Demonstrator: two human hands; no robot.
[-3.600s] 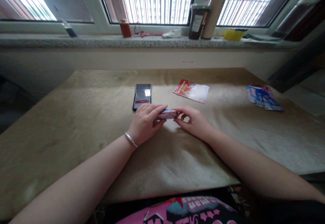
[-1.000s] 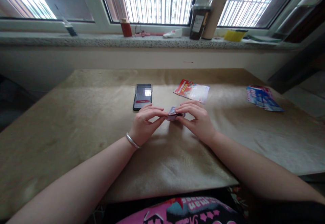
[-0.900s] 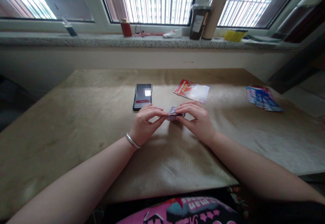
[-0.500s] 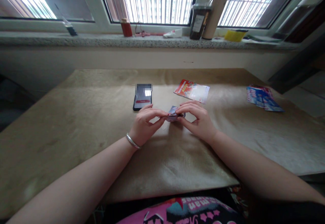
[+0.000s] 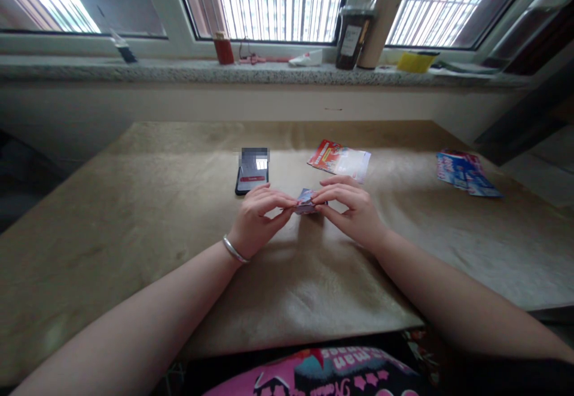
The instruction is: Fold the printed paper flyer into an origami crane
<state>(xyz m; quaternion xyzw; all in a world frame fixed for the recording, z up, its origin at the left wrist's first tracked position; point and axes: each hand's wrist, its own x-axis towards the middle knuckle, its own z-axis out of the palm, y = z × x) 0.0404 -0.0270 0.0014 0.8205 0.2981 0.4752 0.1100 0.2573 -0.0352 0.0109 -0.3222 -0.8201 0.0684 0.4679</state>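
Note:
A small folded printed packet (image 5: 305, 202), purple and red, is held just above the tan table (image 5: 134, 216) at its middle. My left hand (image 5: 258, 219), with a silver bangle at the wrist, pinches the packet's left end between thumb and fingers. My right hand (image 5: 350, 210) pinches its right end, fingers curled over the top. Both hands are closed on it and hide most of it.
A black phone (image 5: 252, 174) with a lit screen lies just beyond my left hand. A red and white packet (image 5: 339, 161) lies behind my right hand, blue packets (image 5: 464, 171) at the far right. The window sill (image 5: 179, 73) holds a dark jar, a red cup and small items.
The long packet held flat 3.6 s ago is now folded much shorter between my fingertips. Over the last second my hands barely moved, only shifting their pinch slightly.

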